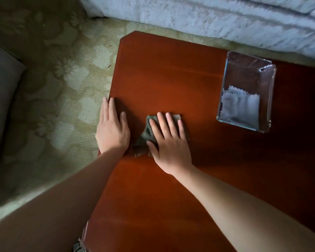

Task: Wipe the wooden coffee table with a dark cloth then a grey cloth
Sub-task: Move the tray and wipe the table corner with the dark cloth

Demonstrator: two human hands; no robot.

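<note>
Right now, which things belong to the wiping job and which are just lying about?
Job: reddish-brown wooden coffee table; folded dark green cloth under flat right hand; left hand resting on table.
Lying about: clear rectangular tray; pale patterned carpet; white fluffy cover.

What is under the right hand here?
A dark green folded cloth lies under the flat right hand on the reddish-brown wooden table. Its left part and far corners show; the palm covers the rest.

no readable text, labels, signs
</note>
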